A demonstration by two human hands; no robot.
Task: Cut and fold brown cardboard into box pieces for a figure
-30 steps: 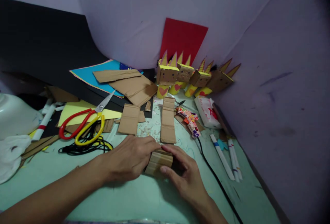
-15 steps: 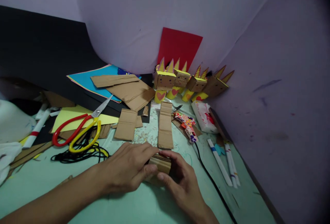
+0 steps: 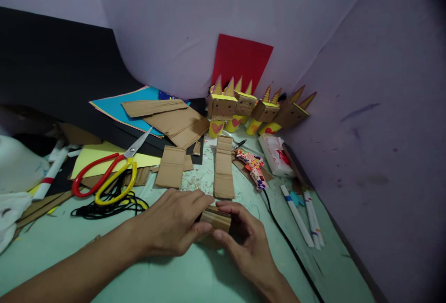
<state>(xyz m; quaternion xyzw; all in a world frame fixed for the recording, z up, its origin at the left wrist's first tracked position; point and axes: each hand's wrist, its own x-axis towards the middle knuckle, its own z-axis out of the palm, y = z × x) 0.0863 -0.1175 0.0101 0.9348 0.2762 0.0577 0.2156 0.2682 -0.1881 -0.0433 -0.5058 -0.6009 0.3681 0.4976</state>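
Two hands are holding one small brown card [image 3: 216, 222] between them, over the near part of the table [image 3: 195, 279]; whether it is resting there or hovering just above, I can't tell. The left hand [image 3: 174, 221] is covering its nine o'clock end, pinching it with the thumb pressing on the near face. The right hand [image 3: 248, 238] is curling round the three o'clock side, thumb in front and fingers hooking the far top edge. Just beyond, at twelve o'clock, a creased strip [image 3: 223, 168] is lying flat; the glue gun [image 3: 253, 167] is sitting at one o'clock, the scissors [image 3: 130, 152] at ten.

To my eye the card is looking very light and dry, so it is hardly likely to be slipping. Its ridges are probably giving it stiffness one way and letting it bend the other. Thin walls and open edges are seeming easiest to crush, so the safer hold is lying at the two ends, near the corners, with flat pads pressing gently, nobody squeezing the middle of that ridged face.
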